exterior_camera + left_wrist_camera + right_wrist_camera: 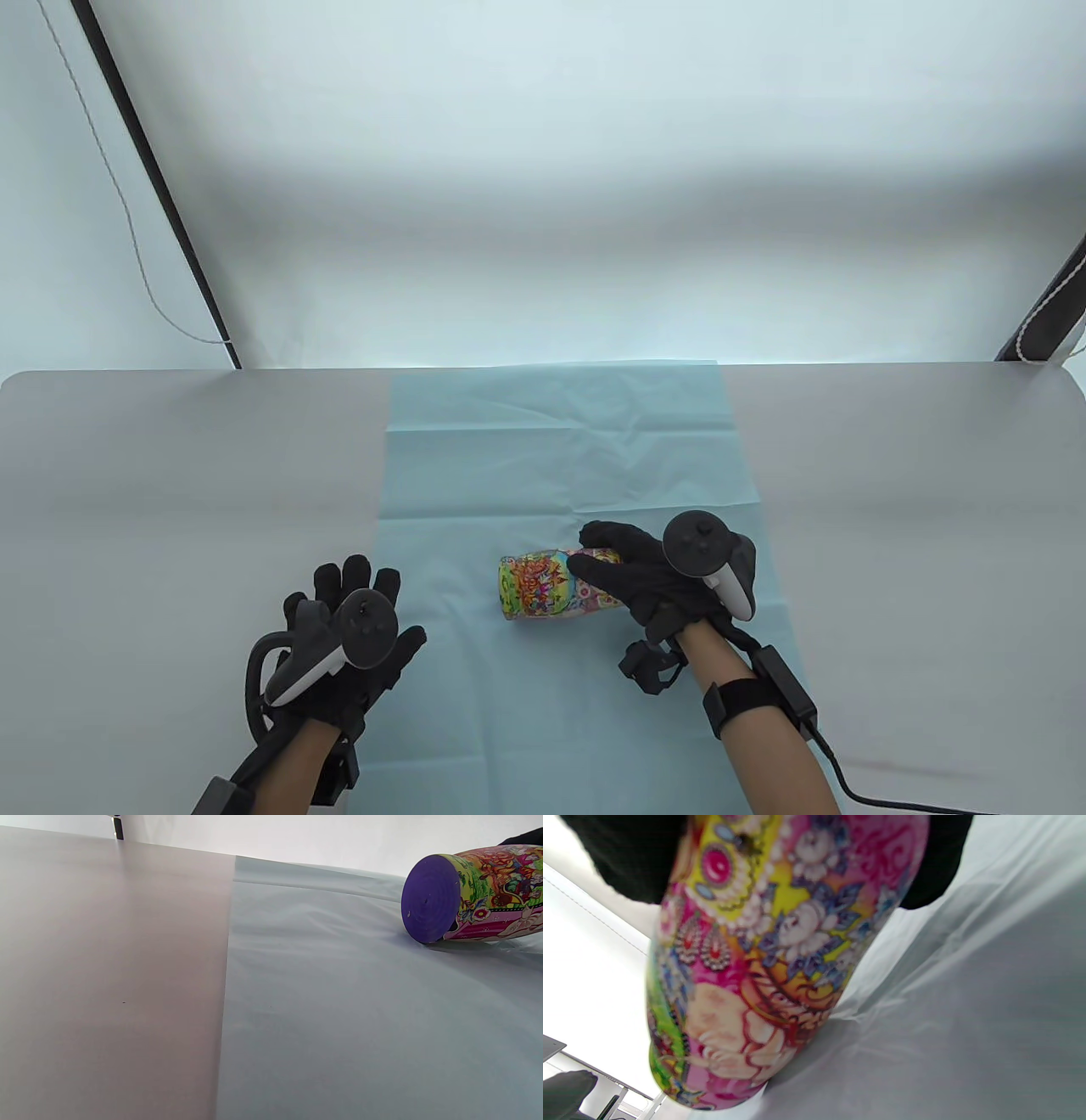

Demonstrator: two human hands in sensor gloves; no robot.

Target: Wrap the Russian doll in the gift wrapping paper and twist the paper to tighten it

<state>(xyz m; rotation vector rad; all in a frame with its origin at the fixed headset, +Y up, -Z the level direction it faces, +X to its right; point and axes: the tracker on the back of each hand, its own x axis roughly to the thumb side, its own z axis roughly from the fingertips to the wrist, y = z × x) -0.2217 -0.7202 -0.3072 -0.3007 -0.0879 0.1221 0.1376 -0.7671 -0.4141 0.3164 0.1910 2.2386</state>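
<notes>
A grey surface carries a long sheet of pale blue wrapping paper, creased near its far end and running toward the near edge. On the near half of the paper the doll lies on its side, brightly painted, its flat base pointing toward the left hand. The left wrist view alone shows that base as a purple disc, resting on the paper. The right hand grips the doll's head end, fingers curled over it; the right wrist view shows the painted flowers and jewels close up, with black glove on both sides. The left hand rests at the paper's left edge, fingers spread and straight, holding nothing.
</notes>
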